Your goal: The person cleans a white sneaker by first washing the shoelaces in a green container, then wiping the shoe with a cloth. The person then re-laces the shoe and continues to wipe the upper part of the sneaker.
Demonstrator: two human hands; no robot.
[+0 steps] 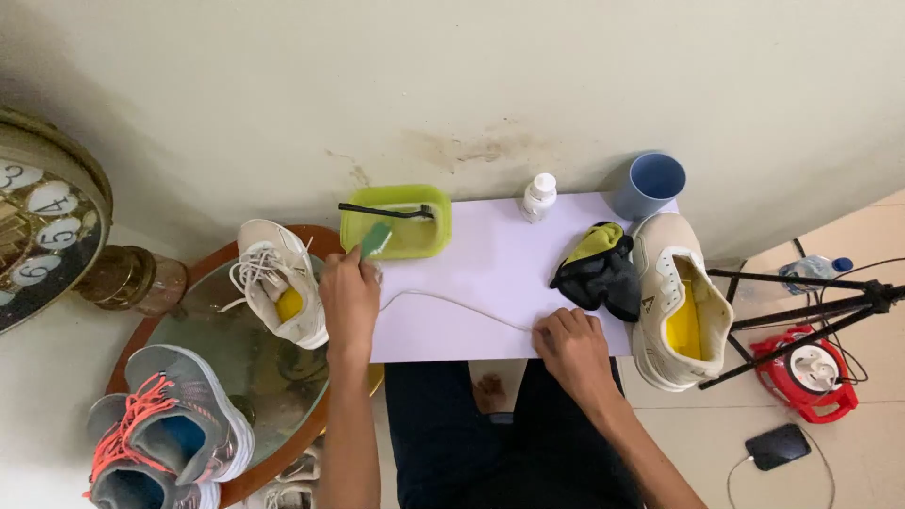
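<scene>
My left hand (349, 297) grips a small green sponge (376, 240) at the left end of a white shoelace (452, 305) stretched across a pale lilac board (490, 273). My right hand (570, 344) pinches the lace's other end down near the board's front edge. A green basin (396, 226) with a black brush (386, 211) laid across it stands just behind the sponge. A cream sneaker (679, 302) with a yellow insole rests at the board's right end.
A white bottle (538, 197), a blue cup (647, 186) and a black-and-yellow cloth (599, 269) sit on the board. At left, a round glass table (217, 339) carries a white sneaker (280, 281) and a grey sneaker (160, 424). Tripod legs (801, 311), a red reel (809, 372) and a phone (777, 446) are at right.
</scene>
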